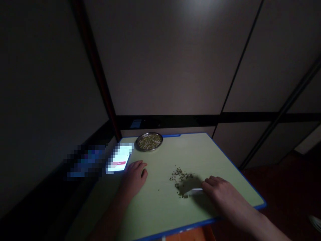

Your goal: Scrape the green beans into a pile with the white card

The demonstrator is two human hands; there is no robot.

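Observation:
My right hand (218, 190) is closed round a thin whitish utensil (197, 189). Its far end reaches low over the table toward scattered beans, and shadow hides its exact kind. Small greenish-brown beans (179, 175) lie in a loose patch on the pale green table (160, 214), left of that hand. My left hand (135, 175) rests on the table, thumb apart from the fingers, holding nothing. Right beside it lies a lit phone or tablet screen (119, 159), partly blurred out. Behind, a round metal plate (149, 149) holds many more such beans.
Blue edging (248, 182) runs round the tabletop. Wood-like cabinet panels (165, 67) with a dark strip stand right behind the table. Something orange (190, 235) shows under the front edge. At far right, part of a pale shoe-like object (315, 222) lies on the dark reddish floor.

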